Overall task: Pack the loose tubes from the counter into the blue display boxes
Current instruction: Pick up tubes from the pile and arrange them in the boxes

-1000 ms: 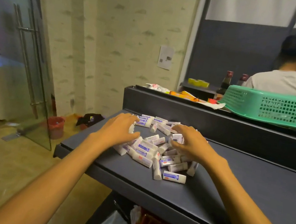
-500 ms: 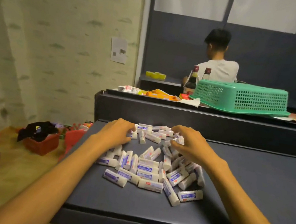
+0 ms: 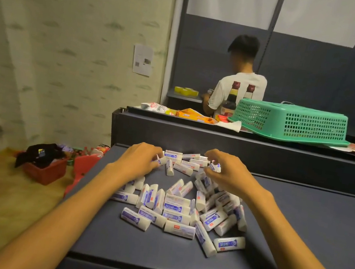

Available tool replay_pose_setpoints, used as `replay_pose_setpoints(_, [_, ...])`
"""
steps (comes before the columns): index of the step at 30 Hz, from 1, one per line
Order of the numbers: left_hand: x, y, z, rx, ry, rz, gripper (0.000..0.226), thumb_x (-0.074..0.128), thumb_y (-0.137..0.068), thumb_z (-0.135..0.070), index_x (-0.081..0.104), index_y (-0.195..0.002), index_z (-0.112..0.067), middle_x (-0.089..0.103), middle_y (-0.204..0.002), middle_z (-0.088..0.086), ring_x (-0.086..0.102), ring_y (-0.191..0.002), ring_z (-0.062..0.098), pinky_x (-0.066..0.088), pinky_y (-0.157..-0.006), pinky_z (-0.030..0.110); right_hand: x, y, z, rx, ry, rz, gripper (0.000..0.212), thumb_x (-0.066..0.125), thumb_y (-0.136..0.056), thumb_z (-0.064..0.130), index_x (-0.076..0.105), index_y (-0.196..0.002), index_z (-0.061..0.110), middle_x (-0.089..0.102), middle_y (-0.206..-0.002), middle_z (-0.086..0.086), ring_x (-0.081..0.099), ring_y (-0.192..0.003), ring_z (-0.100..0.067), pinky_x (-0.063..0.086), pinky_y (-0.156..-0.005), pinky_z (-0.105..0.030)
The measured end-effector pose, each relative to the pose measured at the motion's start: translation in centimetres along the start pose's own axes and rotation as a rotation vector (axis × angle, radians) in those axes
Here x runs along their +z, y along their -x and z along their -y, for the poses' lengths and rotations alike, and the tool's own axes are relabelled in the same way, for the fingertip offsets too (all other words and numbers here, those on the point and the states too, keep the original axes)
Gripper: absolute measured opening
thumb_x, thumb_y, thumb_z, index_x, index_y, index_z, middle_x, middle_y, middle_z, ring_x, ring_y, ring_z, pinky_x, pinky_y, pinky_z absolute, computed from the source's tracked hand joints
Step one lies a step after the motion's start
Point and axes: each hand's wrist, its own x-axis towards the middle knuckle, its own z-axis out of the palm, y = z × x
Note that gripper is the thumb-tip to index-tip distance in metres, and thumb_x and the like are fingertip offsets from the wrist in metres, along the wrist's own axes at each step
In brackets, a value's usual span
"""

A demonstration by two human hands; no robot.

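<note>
We have both hands at the far side of the pile. Our left hand (image 3: 138, 160) curls its fingers over some tubes (image 3: 178, 206) there, and our right hand (image 3: 227, 172) pinches one tube between thumb and fingertips; we judge this is to rake the scattered ones closer and gather them for packing. The tubes lie loose on the dark counter (image 3: 295, 234), most of them between and just behind our wrists. We count about forty, not exactly, because they overlap. No blue box is visible, so packing is not yet begun.
</note>
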Motion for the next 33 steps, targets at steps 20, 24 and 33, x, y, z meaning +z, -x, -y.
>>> replay_pose_setpoints(20, [-2.0,0.4,0.2,0.027,0.384,-0.167,0.026,0.077,-0.078,-0.010,0.071,-0.100,-0.022,0.066,-0.103,-0.002,0.064,-0.092,0.012,0.054,-0.082,0.023,2.5,-5.0,3.1,-0.164,-0.043,0.198,0.033,0.063,-0.091,0.033,0.057,-0.122,0.023,0.063,-0.114,0.003,0.061,-0.099,-0.016,0.053,-0.081,-0.031])
replay_pose_setpoints(24, [-1.9,0.7,0.8,0.082,0.334,-0.196,0.026,0.076,-0.078,-0.009,0.071,-0.101,-0.021,0.069,-0.102,-0.004,0.062,-0.088,0.009,0.050,-0.076,0.014,3.4,-5.9,4.3,-0.170,-0.015,0.226,0.034,0.063,-0.091,0.033,0.057,-0.124,0.025,0.066,-0.108,0.003,0.059,-0.088,-0.015,0.048,-0.074,-0.029])
replay_pose_setpoints(33, [-2.1,1.3,2.0,0.103,0.343,-0.240,0.027,0.077,-0.079,-0.013,0.068,-0.104,-0.020,0.070,-0.102,-0.003,0.063,-0.089,0.007,0.053,-0.080,0.021,5.2,-5.8,4.8,-0.161,0.128,0.269,0.027,0.063,-0.089,0.045,0.063,-0.111,0.030,0.066,-0.102,0.000,0.062,-0.088,-0.020,0.054,-0.074,-0.035])
